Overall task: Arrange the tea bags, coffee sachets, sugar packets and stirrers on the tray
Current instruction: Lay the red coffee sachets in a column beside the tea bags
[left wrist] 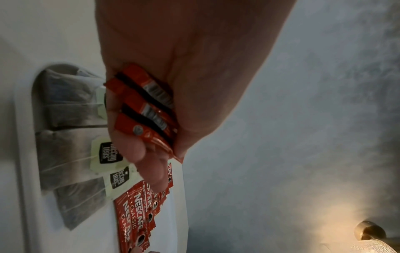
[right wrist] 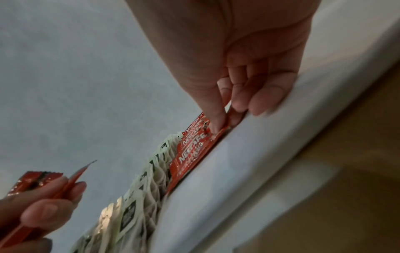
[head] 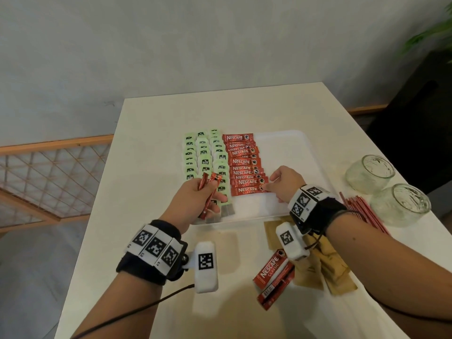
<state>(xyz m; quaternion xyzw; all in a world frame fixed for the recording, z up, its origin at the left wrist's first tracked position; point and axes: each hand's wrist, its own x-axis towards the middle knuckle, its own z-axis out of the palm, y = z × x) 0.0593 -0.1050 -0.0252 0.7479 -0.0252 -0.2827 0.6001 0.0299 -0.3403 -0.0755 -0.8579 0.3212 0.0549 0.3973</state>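
Observation:
A white tray (head: 293,148) holds rows of green-tagged tea bags (head: 203,157) on its left and a column of red coffee sachets (head: 244,165) beside them. My left hand (head: 195,199) grips a bunch of red coffee sachets (left wrist: 149,109) above the tea bags. My right hand (head: 281,184) pinches the right end of the nearest sachet in the column (right wrist: 194,152), which lies on the tray. Two more coffee sachets (head: 274,277) lie on the table in front of the tray, next to brown sugar packets (head: 325,267). Red stirrers (head: 362,211) lie to the right.
Two empty glass jars (head: 371,172) (head: 401,204) stand at the table's right edge beside the stirrers. The right half of the tray (head: 305,155) is bare. A wooden lattice railing (head: 49,172) is left of the table, a plant (head: 430,35) at far right.

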